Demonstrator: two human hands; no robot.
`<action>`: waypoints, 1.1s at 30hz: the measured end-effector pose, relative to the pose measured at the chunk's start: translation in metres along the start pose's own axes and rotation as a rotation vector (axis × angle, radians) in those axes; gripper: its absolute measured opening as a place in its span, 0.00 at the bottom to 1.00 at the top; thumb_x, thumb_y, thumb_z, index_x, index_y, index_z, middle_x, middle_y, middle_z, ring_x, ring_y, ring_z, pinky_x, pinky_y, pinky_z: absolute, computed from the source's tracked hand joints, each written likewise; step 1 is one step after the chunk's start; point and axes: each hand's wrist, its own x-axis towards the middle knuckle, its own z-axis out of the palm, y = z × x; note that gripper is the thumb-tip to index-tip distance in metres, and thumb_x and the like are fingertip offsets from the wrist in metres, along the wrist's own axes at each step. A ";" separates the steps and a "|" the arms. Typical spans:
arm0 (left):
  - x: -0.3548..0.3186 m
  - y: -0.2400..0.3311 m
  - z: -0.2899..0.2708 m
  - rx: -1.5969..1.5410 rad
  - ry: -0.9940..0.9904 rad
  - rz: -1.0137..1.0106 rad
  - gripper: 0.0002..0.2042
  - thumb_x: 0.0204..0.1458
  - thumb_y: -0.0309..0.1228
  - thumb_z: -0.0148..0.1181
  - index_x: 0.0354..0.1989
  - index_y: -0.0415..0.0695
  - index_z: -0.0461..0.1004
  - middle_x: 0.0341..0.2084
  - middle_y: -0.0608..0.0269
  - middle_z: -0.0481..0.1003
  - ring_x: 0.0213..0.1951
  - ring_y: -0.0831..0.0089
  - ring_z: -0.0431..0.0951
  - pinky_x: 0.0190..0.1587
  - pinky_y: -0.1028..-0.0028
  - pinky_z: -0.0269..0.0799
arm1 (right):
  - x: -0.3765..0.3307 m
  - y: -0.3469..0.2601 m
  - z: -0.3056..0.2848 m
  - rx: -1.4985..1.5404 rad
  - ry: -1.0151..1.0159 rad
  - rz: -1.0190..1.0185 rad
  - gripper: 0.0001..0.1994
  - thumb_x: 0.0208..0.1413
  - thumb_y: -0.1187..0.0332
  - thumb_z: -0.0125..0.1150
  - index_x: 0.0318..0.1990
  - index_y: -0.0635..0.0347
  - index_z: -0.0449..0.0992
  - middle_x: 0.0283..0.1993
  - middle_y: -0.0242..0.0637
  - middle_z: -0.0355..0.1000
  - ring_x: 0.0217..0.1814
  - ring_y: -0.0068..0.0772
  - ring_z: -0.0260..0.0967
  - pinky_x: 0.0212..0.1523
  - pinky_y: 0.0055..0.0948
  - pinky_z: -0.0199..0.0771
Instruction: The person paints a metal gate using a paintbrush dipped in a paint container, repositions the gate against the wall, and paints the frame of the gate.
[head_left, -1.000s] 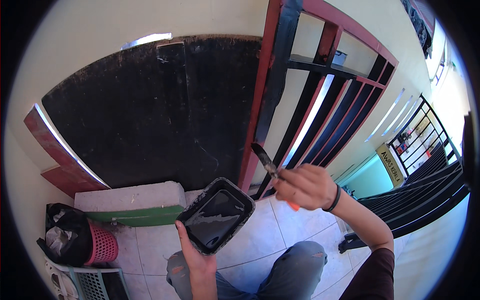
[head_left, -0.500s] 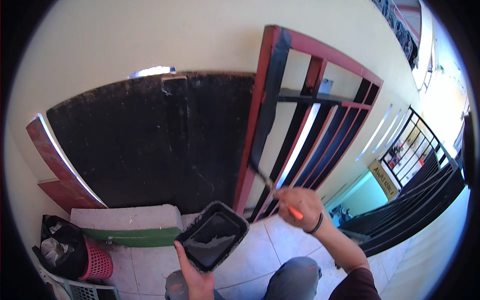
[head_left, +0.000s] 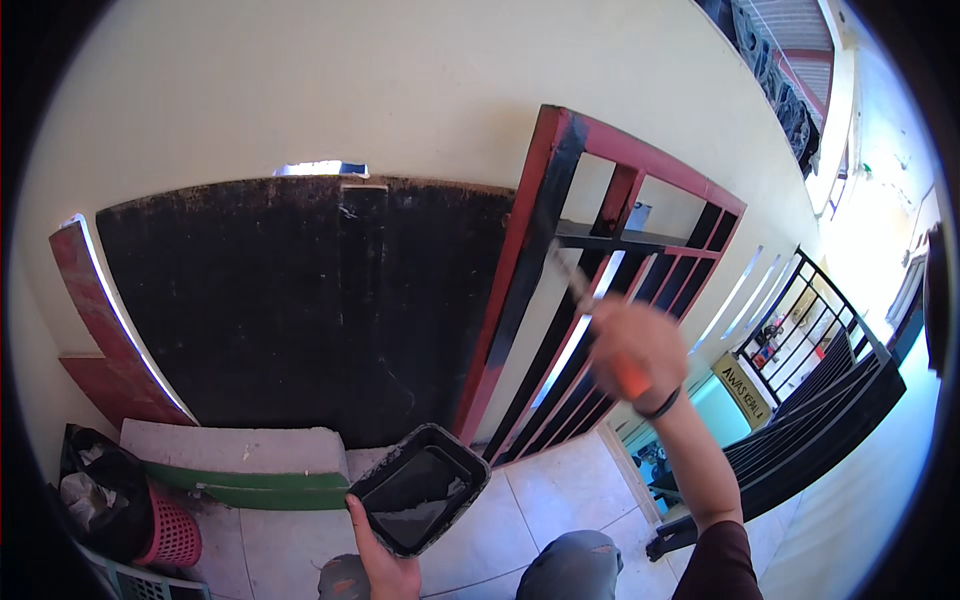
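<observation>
The left hand (head_left: 385,560) sits low at the lower edge, fingers curled upward in a grip, while the right hand (head_left: 628,350) — blurred, fist closed, dark band at the wrist — is raised on an outstretched forearm.

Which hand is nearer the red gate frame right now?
Right. The right hand holds a brush raised in front of the gate frame bars. The left hand is lower, holding the paint tray near the frame's foot.
</observation>
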 end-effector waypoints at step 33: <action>0.009 -0.005 -0.003 0.075 0.103 -0.049 0.38 0.64 0.60 0.56 0.71 0.41 0.64 0.66 0.51 0.71 0.66 0.56 0.72 0.70 0.56 0.66 | 0.096 0.050 -0.037 0.187 0.357 0.340 0.07 0.71 0.72 0.56 0.50 0.66 0.75 0.33 0.41 0.84 0.37 0.30 0.86 0.37 0.22 0.83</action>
